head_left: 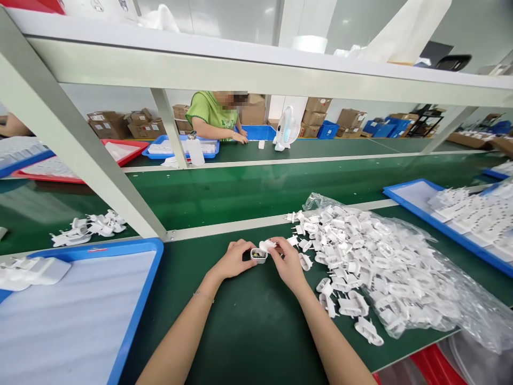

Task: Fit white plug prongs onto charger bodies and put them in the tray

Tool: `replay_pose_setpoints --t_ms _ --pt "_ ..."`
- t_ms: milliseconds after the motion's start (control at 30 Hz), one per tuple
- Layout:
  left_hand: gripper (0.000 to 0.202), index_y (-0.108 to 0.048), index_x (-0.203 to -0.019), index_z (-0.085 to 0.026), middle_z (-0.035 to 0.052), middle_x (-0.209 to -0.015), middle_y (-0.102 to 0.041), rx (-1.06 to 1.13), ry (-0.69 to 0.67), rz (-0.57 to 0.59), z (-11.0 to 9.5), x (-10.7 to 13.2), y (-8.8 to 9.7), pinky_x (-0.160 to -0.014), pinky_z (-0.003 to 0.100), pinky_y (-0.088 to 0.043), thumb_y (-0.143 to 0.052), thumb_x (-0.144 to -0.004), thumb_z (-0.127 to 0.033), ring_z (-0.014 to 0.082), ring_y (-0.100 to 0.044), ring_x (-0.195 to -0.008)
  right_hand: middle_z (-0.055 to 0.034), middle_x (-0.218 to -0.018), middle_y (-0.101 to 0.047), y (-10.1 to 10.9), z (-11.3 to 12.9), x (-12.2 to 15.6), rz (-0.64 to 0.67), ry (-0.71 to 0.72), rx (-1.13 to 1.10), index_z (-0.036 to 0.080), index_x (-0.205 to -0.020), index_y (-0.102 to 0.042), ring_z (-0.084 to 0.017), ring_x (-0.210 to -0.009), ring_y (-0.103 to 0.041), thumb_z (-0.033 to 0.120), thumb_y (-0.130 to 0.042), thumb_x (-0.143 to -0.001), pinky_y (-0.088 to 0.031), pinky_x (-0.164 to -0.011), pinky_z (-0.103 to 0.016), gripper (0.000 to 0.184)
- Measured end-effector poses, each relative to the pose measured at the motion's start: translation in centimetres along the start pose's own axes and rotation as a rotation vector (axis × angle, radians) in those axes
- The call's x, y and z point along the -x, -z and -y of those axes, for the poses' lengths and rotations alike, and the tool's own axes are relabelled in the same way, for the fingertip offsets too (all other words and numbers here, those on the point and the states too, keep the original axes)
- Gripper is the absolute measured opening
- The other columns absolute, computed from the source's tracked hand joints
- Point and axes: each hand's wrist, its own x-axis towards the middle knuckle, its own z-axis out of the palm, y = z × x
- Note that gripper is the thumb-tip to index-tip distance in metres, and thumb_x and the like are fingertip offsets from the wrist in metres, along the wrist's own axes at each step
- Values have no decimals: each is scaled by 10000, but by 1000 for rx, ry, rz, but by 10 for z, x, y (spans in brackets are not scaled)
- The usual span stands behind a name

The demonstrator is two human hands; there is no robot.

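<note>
My left hand (236, 259) grips a small white charger housing (259, 256) by its left side, above the green worktop. The housing's top is uncovered, and dark and yellowish parts show inside. Between the fingers of my right hand (285, 261) is a white plug cover (267, 245), held right at the housing's upper edge; whether the two touch I cannot tell. Just to the right of my right hand lies a large heap of similar white plug covers (344, 246), some with pins showing, spread on a clear plastic bag (476, 315).
A blue-rimmed tray (150, 278) at the left holds assembled white chargers (36, 271). Another blue tray (412, 187) with white pieces stands far right. A shelf post (92, 144) rises at left. Across the green belt (240, 184), a person in green (212, 115) works near a fan (286, 130).
</note>
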Motion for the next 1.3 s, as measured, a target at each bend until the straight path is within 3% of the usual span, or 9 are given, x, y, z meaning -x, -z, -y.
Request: replay_pose_setpoints --t_ms 133,467,600,733,900,1067,1167,1233,1300 --pt "213 -567 -997 -257 2 -928 -556 -16 -36 -7 0 0 -1 -891 348 -330 -572 -791 -312 197 -465 -926 -51 -992 -603 -2 7 -3 150 103 188 218 -980 -568 -186 -906 -577 191 -424 -882 -454 -806 -312 176" --pt "167 -565 -951 -241 6 -926 -580 -21 -63 -40 -1 1 -2 -889 376 -344 -575 -788 -274 204 -489 -915 -55 -1009 -582 -4 15 -1 244 117 383 207 -991 -543 -180 -863 -566 145 -403 -895 -436 -753 -289 181" --pt "224 -559 -1035 -241 20 -1031 -601 190 -118 -49 -1 2 0 -875 338 -389 -546 -824 -314 195 -521 -952 -38 -923 -599 1 13 -3 250 69 409 211 -932 -577 -172 -791 -578 219 -470 -897 -433 -705 -275 113" --pt "178 -574 -916 -198 17 -918 -616 311 -149 -82 -2 1 0 -800 291 -429 -493 -866 -348 167 -557 -863 -19 -852 -605 1 14 -2 245 26 462 214 -904 -592 -163 -749 -586 256 -490 -899 -433 -682 -262 110" --pt "173 -556 -896 -195 10 -880 -606 220 -163 -115 -3 -1 -2 -737 271 -428 -457 -885 -336 153 -547 -804 -61 -951 -619 -10 16 4 179 -1 620 203 -997 -576 -188 -775 -603 272 -424 -925 -445 -629 -273 182" --pt "166 -564 -931 -200 23 -857 -609 -47 -170 -123 -12 10 -6 -694 277 -421 -503 -855 -334 168 -553 -768 -104 -1038 -612 -13 3 14 176 131 434 166 -1096 -541 -243 -963 -578 236 -451 -886 -465 -836 -378 239" --pt "178 -569 -889 -202 26 -823 -609 -174 -174 -89 -23 29 6 -637 274 -409 -540 -827 -366 170 -555 -722 -99 -1019 -620 -15 -4 20 220 85 256 187 -1093 -551 -238 -902 -602 307 -487 -873 -503 -788 -384 259" --pt "197 -570 -885 -209 19 -821 -615 -211 -152 -101 -29 50 26 -625 270 -406 -560 -812 -392 167 -562 -715 -99 -1102 -598 -19 -3 26 249 37 108 209 -1204 -488 -210 -902 -613 361 -480 -885 -527 -773 -351 354" --pt "222 -571 -888 -211 17 -845 -624 -232 -83 -198 -25 78 57 -656 272 -417 -582 -796 -413 169 -573 -746 -97 -1200 -553 -24 1 32 264 23 55 237 -1284 -415 -192 -934 -612 386 -439 -907 -536 -785 -334 406"
